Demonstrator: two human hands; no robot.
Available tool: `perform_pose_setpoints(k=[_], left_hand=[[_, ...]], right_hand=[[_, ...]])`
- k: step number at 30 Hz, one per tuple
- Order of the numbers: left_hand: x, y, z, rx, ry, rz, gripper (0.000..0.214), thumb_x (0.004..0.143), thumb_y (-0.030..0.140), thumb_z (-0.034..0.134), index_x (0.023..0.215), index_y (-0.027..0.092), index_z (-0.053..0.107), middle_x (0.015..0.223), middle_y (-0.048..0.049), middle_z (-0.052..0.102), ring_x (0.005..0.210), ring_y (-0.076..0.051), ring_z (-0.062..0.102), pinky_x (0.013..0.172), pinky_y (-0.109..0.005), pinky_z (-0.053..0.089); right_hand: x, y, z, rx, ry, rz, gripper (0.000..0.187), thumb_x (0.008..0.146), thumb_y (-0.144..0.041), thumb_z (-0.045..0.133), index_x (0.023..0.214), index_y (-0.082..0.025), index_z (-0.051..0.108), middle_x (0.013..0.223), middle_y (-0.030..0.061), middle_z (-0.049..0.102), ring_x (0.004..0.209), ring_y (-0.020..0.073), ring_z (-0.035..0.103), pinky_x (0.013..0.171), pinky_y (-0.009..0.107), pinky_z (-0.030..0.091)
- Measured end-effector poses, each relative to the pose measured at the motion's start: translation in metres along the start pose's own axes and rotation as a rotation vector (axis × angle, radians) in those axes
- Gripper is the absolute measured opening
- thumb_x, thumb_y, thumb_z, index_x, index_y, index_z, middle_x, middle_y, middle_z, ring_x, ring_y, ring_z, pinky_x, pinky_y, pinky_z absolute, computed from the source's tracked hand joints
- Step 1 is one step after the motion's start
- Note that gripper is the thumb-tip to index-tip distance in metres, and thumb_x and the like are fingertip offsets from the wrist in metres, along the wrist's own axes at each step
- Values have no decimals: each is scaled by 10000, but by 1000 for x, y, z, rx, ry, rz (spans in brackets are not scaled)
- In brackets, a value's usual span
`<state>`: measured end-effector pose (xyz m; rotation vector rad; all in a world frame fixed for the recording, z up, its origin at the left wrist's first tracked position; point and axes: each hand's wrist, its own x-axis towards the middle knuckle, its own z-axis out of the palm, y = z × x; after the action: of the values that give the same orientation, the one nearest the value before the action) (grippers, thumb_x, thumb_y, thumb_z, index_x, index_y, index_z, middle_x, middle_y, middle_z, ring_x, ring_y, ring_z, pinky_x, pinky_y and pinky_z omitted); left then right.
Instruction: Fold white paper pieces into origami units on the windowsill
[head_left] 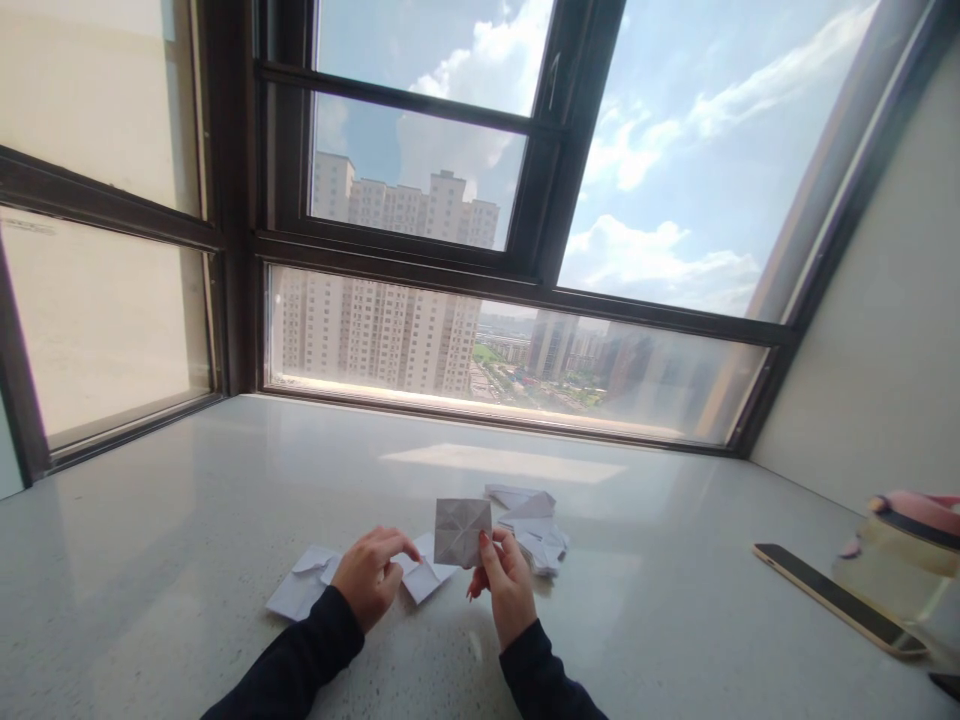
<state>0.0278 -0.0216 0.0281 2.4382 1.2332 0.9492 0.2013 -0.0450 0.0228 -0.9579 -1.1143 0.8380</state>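
My right hand (pixel 506 585) pinches the lower edge of a small folded square of white paper (pixel 462 530) and holds it upright above the pale counter (pixel 187 520). My left hand (pixel 371 575) hovers just left of it with fingers curled and the index finger pointing toward the paper, holding nothing I can see. Under the left hand lie flat folded paper pieces (pixel 304 590). A further folded piece (pixel 427 578) lies between my hands. Both arms wear dark sleeves.
A heap of folded white papers (pixel 536 525) lies behind my right hand. A phone (pixel 836 598) lies face up at the right, beside a clear jug with a pink lid (pixel 911 560). Large windows with dark frames (pixel 525 290) rise behind the counter.
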Motion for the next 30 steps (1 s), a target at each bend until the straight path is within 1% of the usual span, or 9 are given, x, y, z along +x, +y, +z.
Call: perform_pose_setpoints(k=[3, 6, 9, 13, 18, 21, 25, 28, 30], left_hand=[[1, -2, 4, 136, 86, -144, 308, 719, 243, 340, 936, 171, 546, 961, -61, 581, 917, -203, 478, 800, -336, 342], [0, -3, 9, 243, 33, -266, 469, 700, 451, 398, 1063, 165, 480, 1085, -93, 516, 1011, -249, 411, 824, -376, 306], [0, -1, 12, 251, -34, -256, 455, 664, 502, 436, 1001, 209, 519, 1106, -74, 501, 1024, -258, 396, 826, -385, 289], [3, 0, 11, 144, -81, -254, 353, 596, 421, 538, 878, 209, 527, 972, -54, 560, 947, -249, 455, 769, -367, 327], [6, -6, 14, -140, 18, -275, 163, 597, 210, 514, 735, 186, 430, 699, -5, 572, 696, -165, 549, 622, -257, 388], [5, -6, 14, -342, 135, -279, 158, 636, 215, 484, 754, 198, 380, 595, 36, 551, 585, -139, 546, 560, -237, 395], [5, -4, 13, -691, 117, -315, 421, 670, 287, 488, 1030, 185, 294, 575, 44, 567, 490, -125, 525, 484, -241, 419], [5, -2, 16, -938, 62, -380, 654, 647, 358, 531, 1160, 183, 166, 641, 11, 588, 518, -138, 549, 465, -255, 448], [5, 0, 18, -1033, 43, -401, 736, 634, 376, 553, 1200, 202, 115, 707, -10, 593, 554, -147, 566, 486, -268, 465]], right_hand=[[1, 4, -1, -78, 31, -3, 361, 641, -521, 499, 654, -163, 447, 418, -94, 388, 294, 32, 355, 276, 154, 320], [2, 8, -3, -133, 39, 3, 358, 630, -511, 514, 648, -157, 463, 465, -76, 417, 307, 26, 343, 266, 150, 296], [2, 10, -2, -127, 24, 21, 357, 625, -506, 520, 674, -156, 468, 474, -69, 443, 295, 23, 322, 244, 150, 271], [2, 11, -1, -48, -16, 50, 353, 608, -491, 547, 696, -159, 464, 467, -77, 452, 275, 21, 326, 238, 154, 295], [3, 11, -1, 59, -55, 74, 359, 583, -480, 578, 694, -166, 443, 457, -84, 460, 254, 30, 367, 244, 168, 339], [3, 8, -1, 84, -33, 71, 335, 594, -437, 596, 724, -176, 432, 517, -71, 495, 287, 52, 440, 299, 200, 408], [1, 1, -3, 67, -13, -39, 221, 639, -344, 594, 712, -175, 472, 632, -13, 553, 525, 136, 586, 470, 262, 490], [0, -3, -6, -20, -41, -209, 119, 667, -280, 572, 691, -173, 529, 781, 41, 577, 728, 168, 586, 645, 298, 486], [-1, -5, -7, -130, -72, -302, 74, 694, -243, 537, 724, -181, 562, 865, 61, 565, 802, 175, 564, 697, 305, 472]])
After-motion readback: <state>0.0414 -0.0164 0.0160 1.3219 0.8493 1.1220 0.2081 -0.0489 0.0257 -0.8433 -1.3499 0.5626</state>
